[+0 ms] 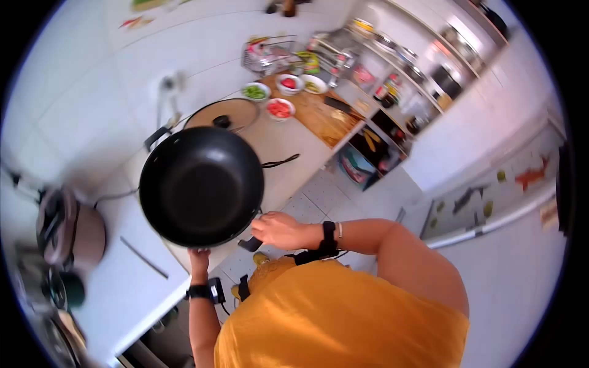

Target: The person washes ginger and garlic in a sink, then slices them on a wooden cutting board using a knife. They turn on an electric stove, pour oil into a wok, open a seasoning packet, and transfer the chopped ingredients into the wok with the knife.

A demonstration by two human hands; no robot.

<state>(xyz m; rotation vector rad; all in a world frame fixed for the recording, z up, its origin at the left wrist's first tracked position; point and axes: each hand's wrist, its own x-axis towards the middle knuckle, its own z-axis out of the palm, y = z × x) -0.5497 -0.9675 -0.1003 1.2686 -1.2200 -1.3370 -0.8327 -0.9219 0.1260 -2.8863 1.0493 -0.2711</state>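
A large black wok with an empty inside is held over the counter's edge. My right hand is closed at the wok's lower right side, by a dark handle. My left hand is at the wok's near rim; its fingers are mostly hidden beneath the wok. Behind the wok lies a glass lid with a black knob. Just right of the wok, a thin dark utensil handle rests on the counter.
Bowls of chopped green and red food stand by a wooden cutting board with a knife. A cooker stands left on the white counter. Shelves are at the back right.
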